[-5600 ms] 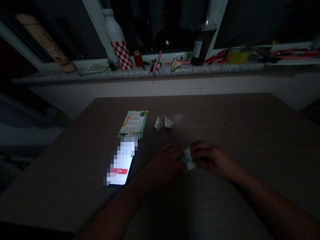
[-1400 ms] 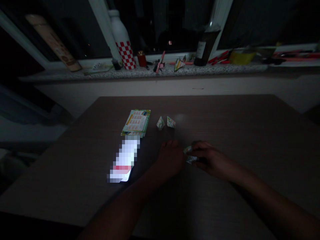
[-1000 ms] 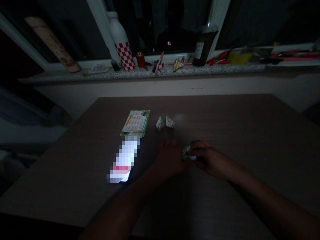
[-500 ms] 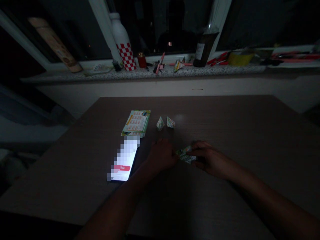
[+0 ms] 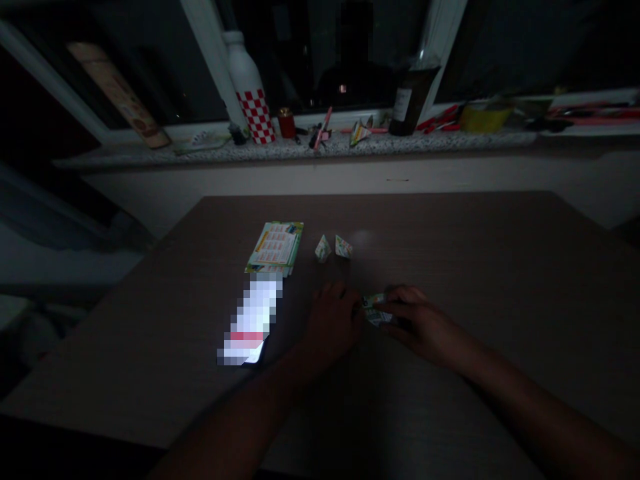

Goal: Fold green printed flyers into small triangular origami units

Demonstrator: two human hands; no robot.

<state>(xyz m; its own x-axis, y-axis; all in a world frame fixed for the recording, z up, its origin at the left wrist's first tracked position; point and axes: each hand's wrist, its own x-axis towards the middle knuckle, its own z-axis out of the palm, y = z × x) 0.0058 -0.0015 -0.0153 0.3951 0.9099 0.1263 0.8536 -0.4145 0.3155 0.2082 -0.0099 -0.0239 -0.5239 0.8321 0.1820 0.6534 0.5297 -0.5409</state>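
Note:
Between my hands, low on the dim table [image 5: 450, 267], is a small printed paper piece [image 5: 376, 312] in green and white. My right hand [image 5: 417, 320] grips its right side, with thumb and fingers closed on it. At its left edge my left hand [image 5: 335, 317] has its fingers curled over the paper; the fingertips are partly hidden in shadow. Just beyond my left hand stand two small folded paper shapes, one on the left [image 5: 323, 249] and one on the right [image 5: 343, 247]. A stack of printed leaflets [image 5: 275, 248] lies to their left.
A phone [image 5: 253, 320] with a lit, blurred-out screen lies left of my left forearm. Along the window sill [image 5: 200, 155] stand a red-and-white checked bottle [image 5: 256, 110], a red jar [image 5: 286, 123], a dark bottle [image 5: 405, 107], pens [image 5: 323, 128] and another folded paper [image 5: 359, 133].
My left hand has shifted slightly right and its fingers cover more of the paper's left end. The paper has turned a little between the hands. The whole view has shifted slightly.

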